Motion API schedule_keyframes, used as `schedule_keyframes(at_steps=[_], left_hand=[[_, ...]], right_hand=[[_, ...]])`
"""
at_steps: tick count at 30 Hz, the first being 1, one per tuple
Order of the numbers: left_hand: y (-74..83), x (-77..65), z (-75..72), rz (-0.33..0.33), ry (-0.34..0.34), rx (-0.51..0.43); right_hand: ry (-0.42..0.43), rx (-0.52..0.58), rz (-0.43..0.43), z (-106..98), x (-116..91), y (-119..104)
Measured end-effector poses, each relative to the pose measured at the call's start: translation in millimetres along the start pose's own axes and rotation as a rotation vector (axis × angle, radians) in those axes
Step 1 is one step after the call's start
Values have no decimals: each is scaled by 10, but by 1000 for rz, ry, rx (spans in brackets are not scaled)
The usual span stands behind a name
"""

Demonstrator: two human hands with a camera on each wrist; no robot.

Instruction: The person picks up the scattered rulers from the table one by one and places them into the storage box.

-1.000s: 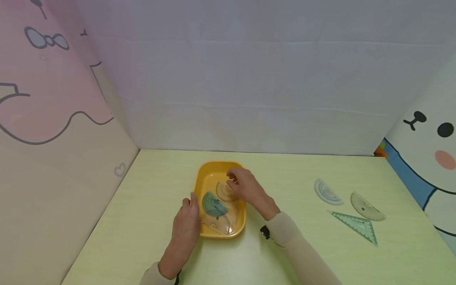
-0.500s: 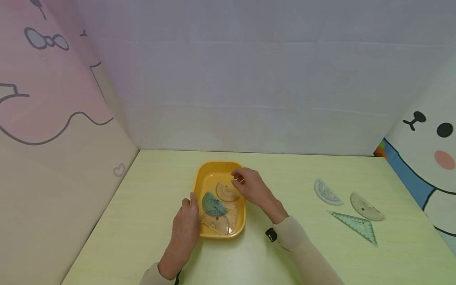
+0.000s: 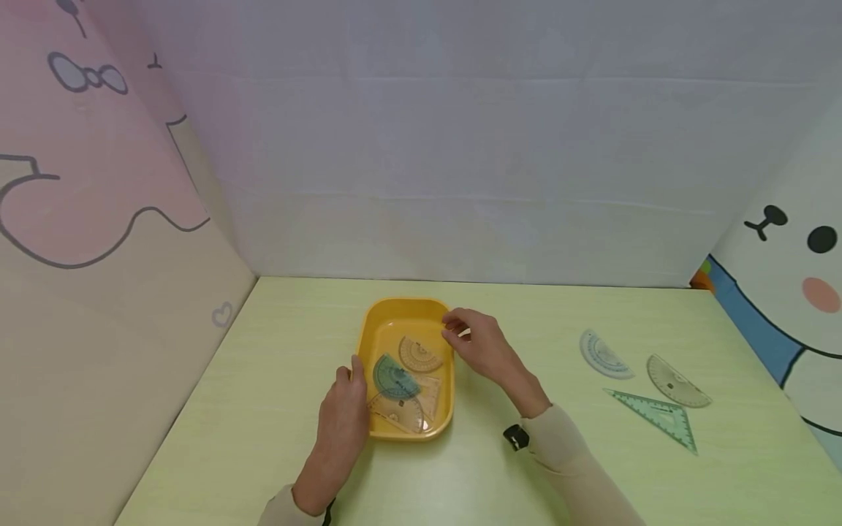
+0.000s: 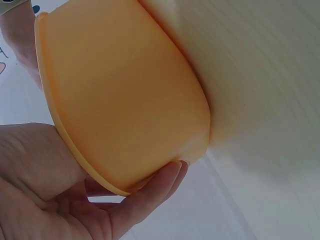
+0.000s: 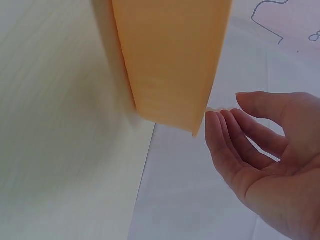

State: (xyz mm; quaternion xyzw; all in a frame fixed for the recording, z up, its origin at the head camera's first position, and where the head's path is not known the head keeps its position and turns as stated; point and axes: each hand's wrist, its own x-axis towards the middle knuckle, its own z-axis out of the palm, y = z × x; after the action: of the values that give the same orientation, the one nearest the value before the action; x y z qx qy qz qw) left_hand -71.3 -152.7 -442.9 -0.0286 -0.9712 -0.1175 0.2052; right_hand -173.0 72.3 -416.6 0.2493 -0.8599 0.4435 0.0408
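Left grip (image 3: 343, 409) clasps the left side of the yellow tray (image 3: 406, 308) on the desk (image 3: 296, 336); the right grip (image 3: 484, 346), slack and unclosed, hovers beside the tray's right rim. Inside lies a teal protractor (image 3: 393, 374).

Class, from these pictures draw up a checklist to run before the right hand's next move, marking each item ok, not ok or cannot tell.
1. Left hand steadies the yellow tray: ok, thumb and fingers grip its side.
2. Tray rests on the table: ok.
3. Right hand is free: ok, nothing shows between thumb and fingers.
4. Right fingertips are off the tray's rim: cannot tell, they are right by it.
5. Pieces in the tray lie apart: not ok, the teal protractor overlaps another protractor.
6. Green set square is clear of the neighbouring protractor: cannot tell, their edges nearly meet.
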Motion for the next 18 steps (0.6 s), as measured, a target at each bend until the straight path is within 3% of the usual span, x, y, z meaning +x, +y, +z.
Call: schedule_keyframes(at_steps=[18], left_hand=[[-2, 2, 0, -3, 13, -10]], right_hand=[[23, -7, 52, -157, -183, 100]])
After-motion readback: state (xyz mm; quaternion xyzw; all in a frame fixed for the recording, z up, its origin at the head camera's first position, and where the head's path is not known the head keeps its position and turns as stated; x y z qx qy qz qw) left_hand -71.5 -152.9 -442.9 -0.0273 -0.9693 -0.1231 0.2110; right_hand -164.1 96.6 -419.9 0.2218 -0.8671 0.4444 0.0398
